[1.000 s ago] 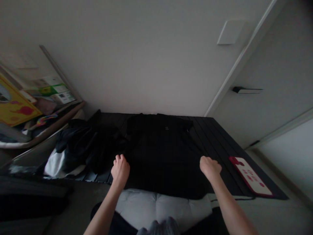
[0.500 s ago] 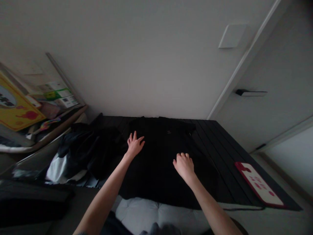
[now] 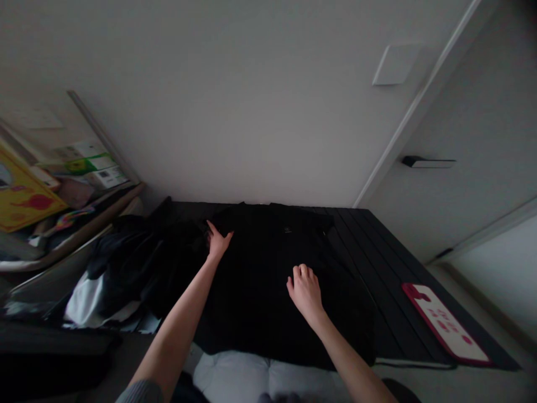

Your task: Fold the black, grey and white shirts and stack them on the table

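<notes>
A black T-shirt [image 3: 272,263] lies spread flat on a low black slatted table [image 3: 377,246], its collar toward the wall. My left hand [image 3: 217,242] reaches far out to the shirt's left shoulder and sleeve, thumb apart, fingertips partly hidden in the dark cloth. My right hand [image 3: 305,290] rests on the middle of the shirt with fingers bent downward, pressing the fabric. Neither hand lifts anything.
A heap of dark and white clothes [image 3: 121,268] lies at the table's left end. Beyond it a shelf holds boxes and a yellow board [image 3: 25,196]. A white and red card [image 3: 444,324] lies on the table's right end. A grey cushion [image 3: 260,378] is below me; a door [image 3: 482,140] stands right.
Both hands left the shirt's near hem and moved onto it. My left hand has slid further to the left shoulder; my right hand has shifted slightly left at the middle.
</notes>
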Tool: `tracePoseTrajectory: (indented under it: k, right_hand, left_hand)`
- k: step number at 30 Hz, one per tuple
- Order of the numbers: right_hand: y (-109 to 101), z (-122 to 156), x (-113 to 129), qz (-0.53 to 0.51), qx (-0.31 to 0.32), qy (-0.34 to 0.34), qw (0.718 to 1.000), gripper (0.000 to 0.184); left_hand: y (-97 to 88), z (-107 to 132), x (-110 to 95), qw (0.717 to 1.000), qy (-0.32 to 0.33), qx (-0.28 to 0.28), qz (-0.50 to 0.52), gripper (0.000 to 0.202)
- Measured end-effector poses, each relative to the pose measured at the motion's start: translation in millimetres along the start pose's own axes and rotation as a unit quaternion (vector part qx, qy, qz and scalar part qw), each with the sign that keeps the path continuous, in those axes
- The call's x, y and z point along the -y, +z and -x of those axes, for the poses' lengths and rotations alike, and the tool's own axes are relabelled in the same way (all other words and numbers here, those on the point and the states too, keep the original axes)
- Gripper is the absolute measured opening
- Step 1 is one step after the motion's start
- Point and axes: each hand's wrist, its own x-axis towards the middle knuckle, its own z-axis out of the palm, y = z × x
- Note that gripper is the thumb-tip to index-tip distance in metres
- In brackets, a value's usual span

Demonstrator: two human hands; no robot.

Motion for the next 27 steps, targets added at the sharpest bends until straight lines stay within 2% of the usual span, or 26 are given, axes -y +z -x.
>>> tracePoseTrajectory:
  k: [5, 8, 10, 14, 16, 18, 21, 24, 27]
  right_hand:
    - [14, 0, -2, -0.025, -0.018, 0.026, 0.999, 0.021]
    - [23, 1, -5, -0.028, -0.044, 0.029, 0.998, 0.027]
    - [26, 1, -8, -0.029, -0.053, 0.021, 0.998, 0.032]
    - [30, 2, -11, -0.048, -0.052, 0.024, 0.997, 0.035]
    - [31, 1, -12, -0.055, -0.053, 0.027, 0.997, 0.036]
    - [33, 1, -12, -0.057, -0.053, 0.027, 0.997, 0.036]
    - [35, 0, -13, -0.06, -0.055, 0.028, 0.996, 0.036]
    - [37, -1, -15, -0.068, -0.059, 0.027, 0.996, 0.036]
    - [36, -1, -15, -0.07, -0.057, 0.026, 0.996, 0.035]
  left_hand:
    - [-11.4, -26, -5, 0.99, -0.048, 0.05, 0.123, 0.089]
    - [-13.3, -31, -7, 0.986, -0.034, 0.061, 0.153, 0.093]
    - [-12.0, -33, -8, 0.986, -0.023, 0.045, 0.157, 0.093]
    - [-10.5, -37, -14, 0.987, -0.041, -0.017, 0.155, 0.078]
    - [-10.8, -37, -21, 0.986, -0.018, -0.037, 0.164, 0.075]
    - [-9.7, -34, -33, 0.983, 0.046, -0.042, 0.173, 0.073]
    - [-2.0, -25, -64, 0.974, 0.147, -0.028, 0.171, 0.076]
    - [14.2, -16, -104, 0.958, 0.221, 0.007, 0.181, 0.08]
    - [37.2, -3, -142, 0.949, 0.259, 0.066, 0.168, 0.077]
